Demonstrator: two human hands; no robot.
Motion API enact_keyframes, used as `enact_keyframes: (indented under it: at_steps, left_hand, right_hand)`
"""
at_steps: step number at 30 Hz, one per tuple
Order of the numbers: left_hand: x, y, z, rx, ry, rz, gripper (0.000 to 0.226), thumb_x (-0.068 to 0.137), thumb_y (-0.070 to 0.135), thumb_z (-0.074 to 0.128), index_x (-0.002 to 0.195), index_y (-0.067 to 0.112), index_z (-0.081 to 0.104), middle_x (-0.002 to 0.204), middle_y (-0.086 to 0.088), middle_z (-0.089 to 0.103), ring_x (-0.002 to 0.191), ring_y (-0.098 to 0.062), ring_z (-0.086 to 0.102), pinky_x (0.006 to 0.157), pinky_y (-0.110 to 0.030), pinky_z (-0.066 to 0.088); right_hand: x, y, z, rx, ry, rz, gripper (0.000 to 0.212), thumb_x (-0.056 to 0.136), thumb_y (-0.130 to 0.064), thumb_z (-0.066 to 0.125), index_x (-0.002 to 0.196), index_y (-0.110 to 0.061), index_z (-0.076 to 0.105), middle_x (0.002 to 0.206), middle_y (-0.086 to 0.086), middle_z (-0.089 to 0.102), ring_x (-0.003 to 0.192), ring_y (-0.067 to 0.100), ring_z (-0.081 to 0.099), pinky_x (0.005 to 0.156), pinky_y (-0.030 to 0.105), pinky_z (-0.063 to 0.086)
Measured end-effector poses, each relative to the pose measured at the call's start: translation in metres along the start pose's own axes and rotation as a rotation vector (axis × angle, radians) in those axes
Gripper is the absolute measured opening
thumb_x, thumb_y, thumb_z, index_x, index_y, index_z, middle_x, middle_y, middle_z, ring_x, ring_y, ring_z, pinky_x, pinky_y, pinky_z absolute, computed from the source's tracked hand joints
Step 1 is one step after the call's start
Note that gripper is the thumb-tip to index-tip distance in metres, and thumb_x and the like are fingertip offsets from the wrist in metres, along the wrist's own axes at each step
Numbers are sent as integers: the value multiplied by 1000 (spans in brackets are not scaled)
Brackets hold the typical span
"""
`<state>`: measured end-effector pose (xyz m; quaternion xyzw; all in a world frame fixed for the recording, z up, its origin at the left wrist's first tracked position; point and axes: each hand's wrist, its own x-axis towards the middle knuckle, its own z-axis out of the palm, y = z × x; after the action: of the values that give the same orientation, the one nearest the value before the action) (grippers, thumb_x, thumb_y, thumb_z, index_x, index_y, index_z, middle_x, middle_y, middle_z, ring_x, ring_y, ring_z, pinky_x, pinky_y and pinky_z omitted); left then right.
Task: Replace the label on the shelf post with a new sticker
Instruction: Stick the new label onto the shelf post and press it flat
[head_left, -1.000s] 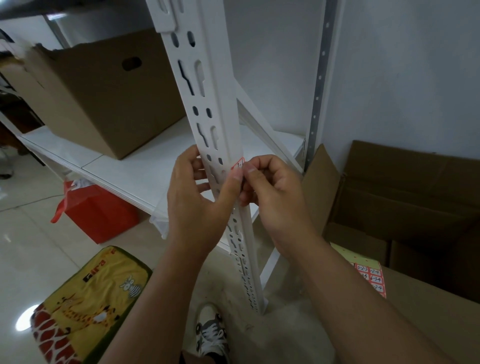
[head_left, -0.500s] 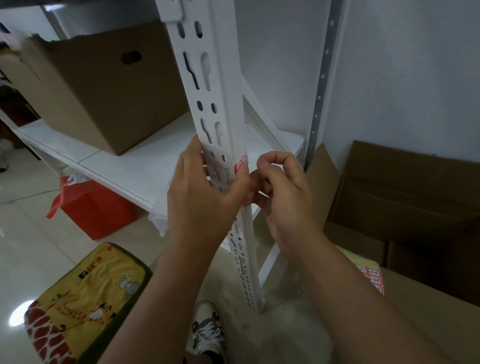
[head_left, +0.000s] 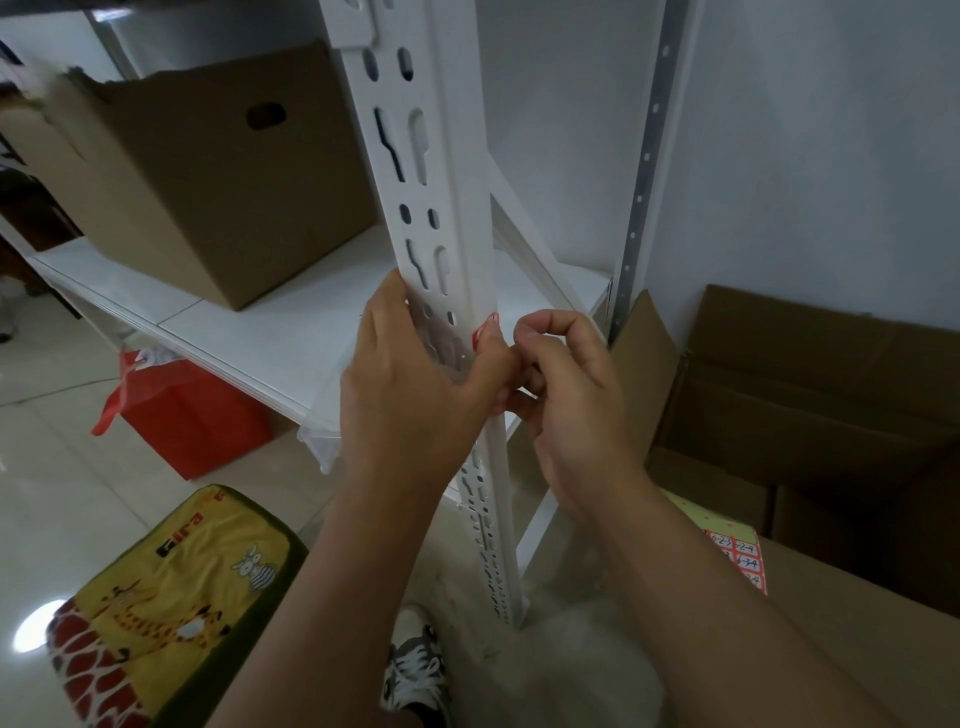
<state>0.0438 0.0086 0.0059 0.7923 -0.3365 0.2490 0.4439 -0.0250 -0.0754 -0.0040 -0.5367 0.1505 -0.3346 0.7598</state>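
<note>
A person's left hand (head_left: 410, 384) grips the white slotted shelf post (head_left: 452, 208), thumb pressing the red-edged sticker (head_left: 484, 332) on its corner, while the right hand (head_left: 566, 395), fingers curled, pinches beside it; the thin label could crease or tear.

The white slotted shelf post (head_left: 447, 208) stands upright in front of the person. The left hand (head_left: 410, 384) wraps the post from the left, thumb pressing a red-bordered sticker (head_left: 484, 332) against the post's right edge. The right hand (head_left: 566, 395) sits just beside it, fingers (head_left: 550, 325) curled near the sticker; whether they touch it cannot be told. A brown cardboard box (head_left: 208, 171) rests on the white shelf (head_left: 270, 332). A red bag (head_left: 182, 415) sits on the floor below it. An open cardboard carton (head_left: 810, 395) stands to the right, with a sheet of red-bordered labels (head_left: 740, 558) near it. A yellow giraffe-print cushion (head_left: 161, 613) lies at lower left.
</note>
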Motion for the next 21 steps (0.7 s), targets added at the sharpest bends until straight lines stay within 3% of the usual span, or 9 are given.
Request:
enact_keyframes:
  at_steps: [7,12,17,21]
  left_hand:
    - [1,0,0,-1,15,25,55,84,56,54,111,8,53,94,3,58,78,-11,58,61,-16,47]
    - [0,-2,0,-18,-13,11,62,84,62,49,119,11,48,102,3,56,85,-10,57,65,-11,44]
    - [0,0,3,18,2,2,59,85,58,47,115,6,49,92,5,47,74,-6,45,66,-1,38]
    - [-1,-4,3,-16,-12,11,62,85,59,50,120,8,48,100,2,55,83,-9,55,64,-11,45]
  right_hand:
    - [-1,0,1,1,0,-6,6,96,-11,49,96,-8,55,54,-5,55,55,10,55,60,31,50]
    - [-1,2,2,-35,-6,-10,7,96,-15,50,95,-11,56,62,-4,61,61,12,58,61,29,52]
    - [-1,2,1,-50,-21,-18,9,97,-15,50,97,-8,56,62,-4,59,61,12,57,62,28,52]
    - [-1,1,1,-90,-25,-22,12,97,-17,50,97,-9,59,63,-9,61,62,9,58,63,28,53]
